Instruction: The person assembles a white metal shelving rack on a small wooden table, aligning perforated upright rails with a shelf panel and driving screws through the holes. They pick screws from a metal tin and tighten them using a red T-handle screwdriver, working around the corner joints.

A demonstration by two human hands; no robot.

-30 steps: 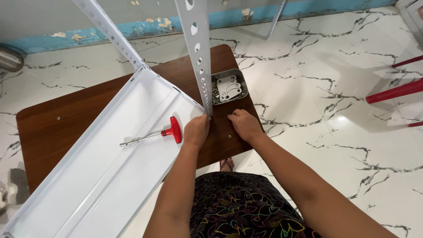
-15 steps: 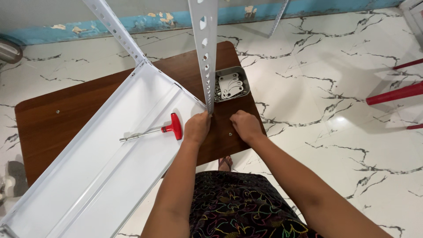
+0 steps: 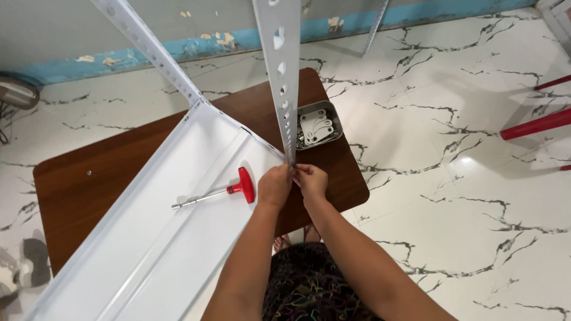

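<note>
A white metal shelf panel (image 3: pixel 148 220) lies upside down on a brown wooden table (image 3: pixel 77 196). A slotted white upright post (image 3: pixel 279 65) rises from the panel's near right corner. My left hand (image 3: pixel 273 185) and my right hand (image 3: pixel 311 180) both grip the foot of this post at that corner, fingers closed around it. A second slotted post (image 3: pixel 148 50) stands at the panel's far corner. A red T-handled driver (image 3: pixel 229 190) rests inside the panel, just left of my left hand.
A small metal tray (image 3: pixel 333 116) holding white corner plates and bolts sits on the table's right end. Red legs of a piece of furniture (image 3: pixel 535 122) cross the marble floor at the right. A fan (image 3: pixel 15 95) stands far left by the wall.
My right hand has moved left and now joins the left at the post's foot. The view has shifted slightly; the driver and the tray stay where they were.
</note>
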